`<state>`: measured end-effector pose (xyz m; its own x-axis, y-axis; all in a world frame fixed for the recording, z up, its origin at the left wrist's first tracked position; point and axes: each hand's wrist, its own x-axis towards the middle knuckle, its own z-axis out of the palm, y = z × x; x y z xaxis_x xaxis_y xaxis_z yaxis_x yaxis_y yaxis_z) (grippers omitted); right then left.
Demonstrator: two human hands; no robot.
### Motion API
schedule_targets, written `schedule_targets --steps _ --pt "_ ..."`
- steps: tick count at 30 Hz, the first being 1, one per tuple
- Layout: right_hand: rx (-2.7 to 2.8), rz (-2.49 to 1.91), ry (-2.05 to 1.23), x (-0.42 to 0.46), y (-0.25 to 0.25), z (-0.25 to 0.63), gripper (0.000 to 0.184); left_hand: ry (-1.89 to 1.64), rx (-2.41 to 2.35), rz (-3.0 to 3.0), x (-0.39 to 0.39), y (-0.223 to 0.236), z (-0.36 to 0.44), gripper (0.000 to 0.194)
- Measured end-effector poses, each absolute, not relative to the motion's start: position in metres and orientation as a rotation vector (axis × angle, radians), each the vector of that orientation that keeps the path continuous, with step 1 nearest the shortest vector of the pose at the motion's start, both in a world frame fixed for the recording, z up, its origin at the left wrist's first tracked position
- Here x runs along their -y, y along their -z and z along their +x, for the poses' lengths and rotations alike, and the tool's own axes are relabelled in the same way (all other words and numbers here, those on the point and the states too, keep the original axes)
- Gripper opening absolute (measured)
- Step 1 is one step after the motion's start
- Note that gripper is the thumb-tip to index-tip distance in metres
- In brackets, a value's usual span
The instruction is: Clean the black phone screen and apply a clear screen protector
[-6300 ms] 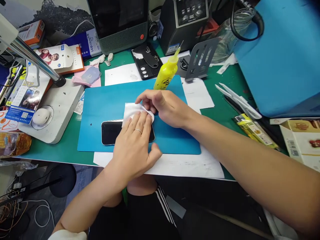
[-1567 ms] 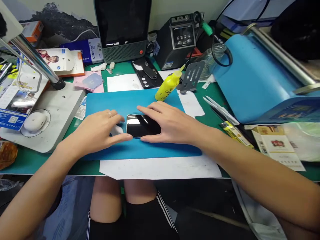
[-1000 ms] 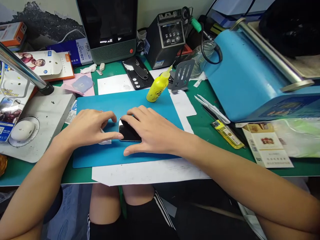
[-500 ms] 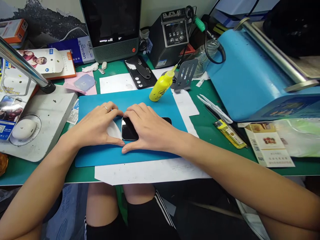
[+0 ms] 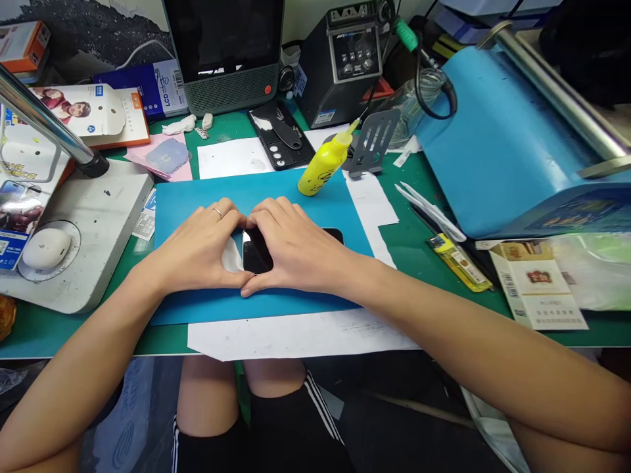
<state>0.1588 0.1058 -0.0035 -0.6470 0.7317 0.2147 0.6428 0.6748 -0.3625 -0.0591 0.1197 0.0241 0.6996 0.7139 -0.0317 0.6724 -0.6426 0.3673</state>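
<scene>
A smartphone (image 5: 255, 253) with a dark glossy face lies flat on the blue mat (image 5: 197, 305). My right hand (image 5: 300, 249) arches over it, fingers bent at its far edge and thumb at its near edge. My left hand (image 5: 197, 249) curls around the phone's left end, its index finger and thumb meeting those of my right hand at the two corners. Beneath the left palm shows a white piece (image 5: 231, 255), perhaps cloth or paper, mostly covered. Behind the hands a yellow squeeze bottle (image 5: 323, 164) stands tilted on the mat.
A dark phone back (image 5: 280, 138) lies on white paper behind the mat. A slotted grey stand (image 5: 374, 141) and soldering station (image 5: 340, 66) are farther back. At right are tweezers (image 5: 428, 210), a yellow packet (image 5: 461, 263) and a blue machine (image 5: 503, 151). A lamp base (image 5: 113, 217) stands left.
My left hand has moved slightly right, and its thumb and fingertips now touch those of my right hand. The whole view has shifted a little.
</scene>
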Motion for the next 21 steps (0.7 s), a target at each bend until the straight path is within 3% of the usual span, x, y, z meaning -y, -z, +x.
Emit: schedule_targets --steps 13,21 --pt "2.504 -1.056 -0.432 -0.1057 0.0048 0.1585 0.083 -0.149 -1.065 2.568 -0.1193 -0.0246 -0.0589 0.071" --pt "2.568 -1.004 -0.353 -0.1031 0.0008 0.1606 0.090 -0.137 -1.041 2.564 -0.1217 -0.0239 -0.0604 0.070"
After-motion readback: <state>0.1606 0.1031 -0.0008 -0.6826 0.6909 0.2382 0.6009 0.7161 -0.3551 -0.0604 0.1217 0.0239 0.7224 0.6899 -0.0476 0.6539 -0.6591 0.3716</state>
